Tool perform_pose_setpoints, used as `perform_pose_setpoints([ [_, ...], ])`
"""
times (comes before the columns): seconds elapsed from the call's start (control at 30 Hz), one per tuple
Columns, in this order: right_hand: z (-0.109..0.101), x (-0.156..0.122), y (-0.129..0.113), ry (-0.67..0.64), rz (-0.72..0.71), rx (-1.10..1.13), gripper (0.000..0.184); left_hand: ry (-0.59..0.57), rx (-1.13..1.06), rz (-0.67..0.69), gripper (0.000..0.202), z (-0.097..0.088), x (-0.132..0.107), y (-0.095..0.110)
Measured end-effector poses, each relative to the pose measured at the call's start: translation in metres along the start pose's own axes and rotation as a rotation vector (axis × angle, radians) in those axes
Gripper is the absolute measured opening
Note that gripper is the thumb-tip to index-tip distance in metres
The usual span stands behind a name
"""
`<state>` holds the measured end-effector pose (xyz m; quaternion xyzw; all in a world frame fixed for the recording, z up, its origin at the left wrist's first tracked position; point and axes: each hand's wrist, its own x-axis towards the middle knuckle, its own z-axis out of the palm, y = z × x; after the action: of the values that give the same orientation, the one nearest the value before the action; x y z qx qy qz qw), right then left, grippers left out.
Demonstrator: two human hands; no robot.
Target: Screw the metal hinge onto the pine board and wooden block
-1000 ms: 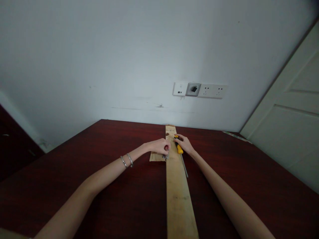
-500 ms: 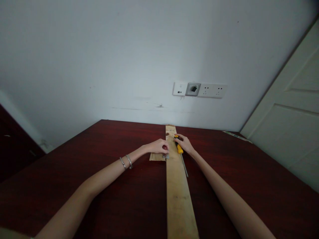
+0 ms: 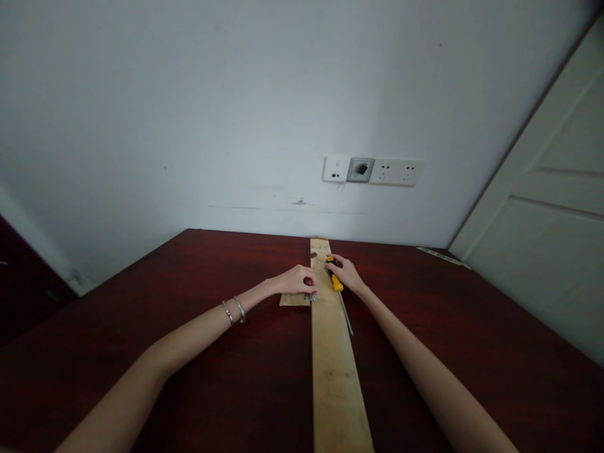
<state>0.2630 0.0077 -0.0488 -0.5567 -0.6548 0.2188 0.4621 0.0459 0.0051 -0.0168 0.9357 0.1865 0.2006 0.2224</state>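
A long pale wooden plank (image 3: 334, 371) lies lengthwise on a dark red-brown table (image 3: 236, 352), reaching toward the wall. My left hand (image 3: 296, 280) is curled at the plank's left edge, fingers pinched on a small metal piece (image 3: 311, 296), over a short wooden piece (image 3: 293, 300) that juts out to the left. My right hand (image 3: 348, 274) is wrapped round the yellow and black handle of a screwdriver (image 3: 338, 289). Its metal shaft points back toward me along the plank's right edge. Two bracelets circle my left wrist.
A white wall stands behind the table with a row of sockets and switches (image 3: 372, 171). A white door (image 3: 542, 207) is at the right. A thin pale strip (image 3: 443, 257) lies at the table's far right corner. Dark furniture (image 3: 19, 277) stands at the left.
The view has shifted slightly, so everything sits a little further left. Both hands keep the same places and grips on the plank.
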Motion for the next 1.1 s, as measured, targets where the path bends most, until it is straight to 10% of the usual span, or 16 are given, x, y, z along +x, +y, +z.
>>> perform_pose_setpoints([
  [0.6, 0.001, -0.002, -0.003, 0.022, -0.014, -0.071, 0.046, 0.176, -0.172, -0.09, 0.013, -0.003, 0.002, -0.008],
  [0.9, 0.001, -0.001, -0.002, 0.007, -0.007, -0.085, 0.046, 0.355, -0.438, -0.224, 0.02, -0.033, 0.001, -0.016],
  [1.1, 0.001, -0.002, -0.002, 0.001, -0.01, -0.092, 0.048, 0.374, -0.225, -0.378, 0.021, -0.074, -0.05, -0.053],
])
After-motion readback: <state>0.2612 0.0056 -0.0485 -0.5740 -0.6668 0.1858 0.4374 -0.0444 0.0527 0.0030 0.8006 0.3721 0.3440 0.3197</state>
